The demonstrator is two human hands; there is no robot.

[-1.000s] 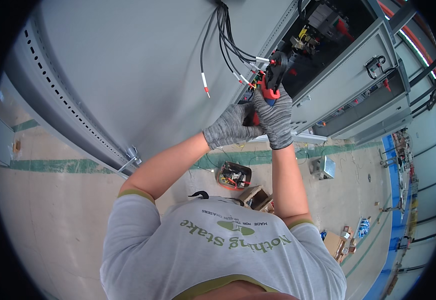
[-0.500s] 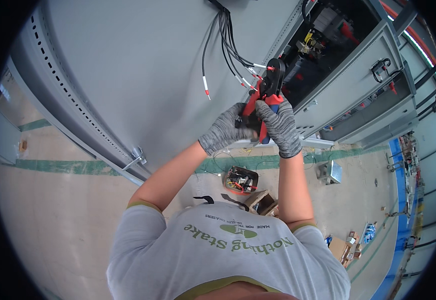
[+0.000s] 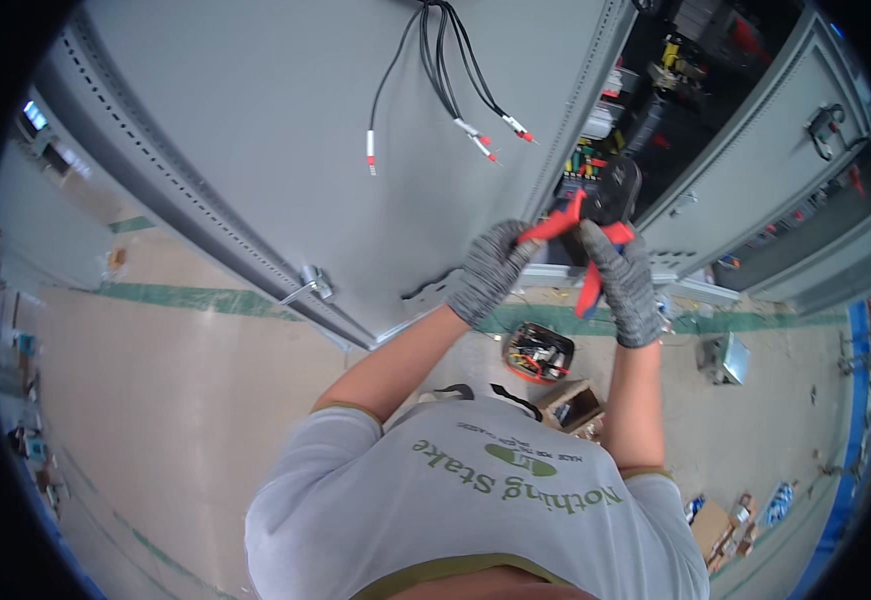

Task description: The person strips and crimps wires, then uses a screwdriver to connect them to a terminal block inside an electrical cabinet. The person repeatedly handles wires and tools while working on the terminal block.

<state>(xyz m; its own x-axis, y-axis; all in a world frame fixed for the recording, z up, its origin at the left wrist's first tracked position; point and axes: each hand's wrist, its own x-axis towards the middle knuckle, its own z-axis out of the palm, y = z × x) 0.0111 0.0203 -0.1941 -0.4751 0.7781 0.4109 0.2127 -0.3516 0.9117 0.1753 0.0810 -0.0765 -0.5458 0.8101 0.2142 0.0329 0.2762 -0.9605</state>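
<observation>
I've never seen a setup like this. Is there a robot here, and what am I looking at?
No robot here: these are a person's left hand and right hand, both in grey knitted gloves. A wide fisheye camera worn on the head looks down, so straight edges bend toward the rim. Both hands hold a red-handled, plier-like tool. Beyond them, black cables with red tips hang before a grey metal panel. On the floor sit a bin of tools and an open cardboard box.
</observation>
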